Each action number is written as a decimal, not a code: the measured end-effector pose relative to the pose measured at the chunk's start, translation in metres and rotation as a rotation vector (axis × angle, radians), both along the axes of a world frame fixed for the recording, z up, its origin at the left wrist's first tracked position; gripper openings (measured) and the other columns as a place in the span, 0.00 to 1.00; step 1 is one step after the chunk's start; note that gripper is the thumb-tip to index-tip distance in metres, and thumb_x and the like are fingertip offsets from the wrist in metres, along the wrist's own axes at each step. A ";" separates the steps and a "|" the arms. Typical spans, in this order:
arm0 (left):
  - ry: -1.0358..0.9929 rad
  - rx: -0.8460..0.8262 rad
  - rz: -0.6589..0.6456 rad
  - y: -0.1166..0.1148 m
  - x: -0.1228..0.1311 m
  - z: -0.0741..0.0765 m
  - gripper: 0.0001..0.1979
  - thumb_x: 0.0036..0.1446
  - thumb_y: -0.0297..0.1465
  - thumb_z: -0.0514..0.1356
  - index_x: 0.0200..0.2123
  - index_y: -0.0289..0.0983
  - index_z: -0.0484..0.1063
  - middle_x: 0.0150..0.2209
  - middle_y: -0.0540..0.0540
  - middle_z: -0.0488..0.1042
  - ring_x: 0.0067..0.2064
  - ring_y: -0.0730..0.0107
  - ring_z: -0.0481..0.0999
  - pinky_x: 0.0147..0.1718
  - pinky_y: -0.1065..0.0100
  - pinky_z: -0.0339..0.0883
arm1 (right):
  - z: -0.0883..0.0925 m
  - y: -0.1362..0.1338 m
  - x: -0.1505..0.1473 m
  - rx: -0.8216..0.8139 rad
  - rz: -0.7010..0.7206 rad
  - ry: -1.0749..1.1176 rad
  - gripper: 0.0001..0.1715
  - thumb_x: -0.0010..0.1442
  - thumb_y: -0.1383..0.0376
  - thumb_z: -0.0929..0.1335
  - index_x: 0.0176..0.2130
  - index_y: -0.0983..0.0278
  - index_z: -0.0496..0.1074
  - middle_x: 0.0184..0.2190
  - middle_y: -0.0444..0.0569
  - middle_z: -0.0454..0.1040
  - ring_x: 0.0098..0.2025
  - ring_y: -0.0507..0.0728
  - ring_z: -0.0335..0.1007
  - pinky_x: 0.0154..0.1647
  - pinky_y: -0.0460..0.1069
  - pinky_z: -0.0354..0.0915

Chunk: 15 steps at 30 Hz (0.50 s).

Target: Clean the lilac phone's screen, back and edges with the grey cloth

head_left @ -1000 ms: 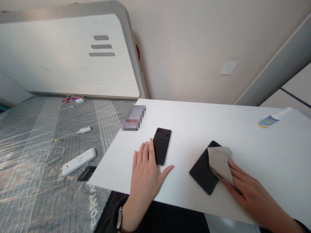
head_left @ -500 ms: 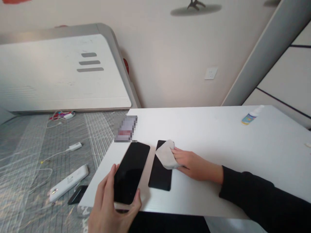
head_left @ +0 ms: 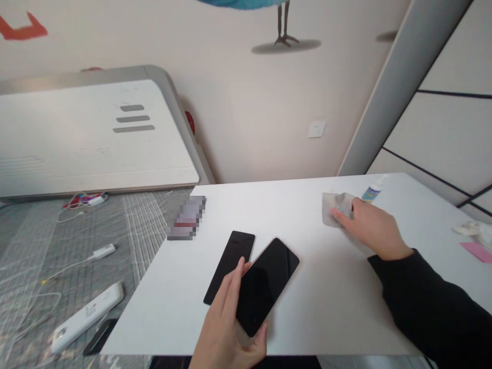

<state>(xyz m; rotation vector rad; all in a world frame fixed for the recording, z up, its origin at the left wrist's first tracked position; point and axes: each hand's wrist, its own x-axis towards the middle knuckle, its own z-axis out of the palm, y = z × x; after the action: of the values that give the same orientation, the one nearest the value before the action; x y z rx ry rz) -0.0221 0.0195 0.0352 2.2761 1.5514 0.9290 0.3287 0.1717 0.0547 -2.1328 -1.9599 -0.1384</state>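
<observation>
Fingers and thumb of my left hand clamp a black phone, screen up, tilted just above the desk. A second phone lies flat just beside it. My right hand, arm stretched across, pinches a grey cloth down on the desk near a small spray bottle. Cloth and held phone sit well apart, so I judge any wipe of that screen needs them brought together.

Patch pixelated, unreadable; cloth blurred under right hand.
</observation>
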 end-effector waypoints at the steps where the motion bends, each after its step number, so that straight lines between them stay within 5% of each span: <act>1: 0.003 -0.006 -0.017 0.003 0.002 -0.001 0.52 0.55 0.25 0.61 0.77 0.43 0.37 0.65 0.36 0.70 0.65 0.52 0.73 0.60 0.50 0.74 | 0.005 -0.004 0.003 -0.006 -0.028 -0.015 0.31 0.73 0.44 0.59 0.38 0.65 0.73 0.33 0.64 0.78 0.34 0.69 0.77 0.31 0.55 0.60; 6: 0.044 -0.024 -0.082 0.005 0.007 -0.005 0.56 0.49 0.25 0.62 0.77 0.44 0.37 0.66 0.36 0.70 0.65 0.49 0.73 0.61 0.48 0.74 | 0.019 -0.007 0.012 -0.001 -0.109 0.017 0.34 0.71 0.43 0.60 0.23 0.60 0.68 0.21 0.50 0.68 0.26 0.61 0.66 0.30 0.53 0.52; 9: 0.022 -0.016 -0.144 0.003 0.010 -0.001 0.57 0.47 0.24 0.62 0.77 0.44 0.37 0.65 0.37 0.71 0.63 0.50 0.75 0.60 0.50 0.75 | 0.010 -0.009 -0.001 -0.054 0.264 0.411 0.33 0.73 0.44 0.59 0.26 0.61 0.70 0.23 0.48 0.70 0.27 0.57 0.64 0.31 0.52 0.56; 12: 0.011 -0.002 -0.191 0.004 0.011 0.005 0.59 0.46 0.24 0.62 0.77 0.44 0.36 0.64 0.38 0.73 0.62 0.51 0.76 0.59 0.51 0.76 | -0.004 -0.018 -0.032 -0.399 0.722 0.940 0.38 0.73 0.39 0.56 0.48 0.65 0.76 0.36 0.51 0.79 0.34 0.57 0.72 0.37 0.51 0.65; 15: 0.078 0.000 -0.191 0.008 0.008 0.006 0.57 0.48 0.25 0.63 0.77 0.43 0.36 0.64 0.37 0.72 0.63 0.51 0.76 0.58 0.51 0.75 | -0.015 -0.030 -0.063 -0.634 0.925 1.153 0.36 0.75 0.41 0.58 0.57 0.65 0.75 0.47 0.54 0.79 0.47 0.59 0.75 0.49 0.53 0.68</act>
<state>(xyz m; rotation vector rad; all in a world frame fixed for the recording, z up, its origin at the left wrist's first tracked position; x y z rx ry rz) -0.0137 0.0272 0.0417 2.4355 1.3322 0.7985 0.2654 0.1415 0.0399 -0.7856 -1.9654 1.5981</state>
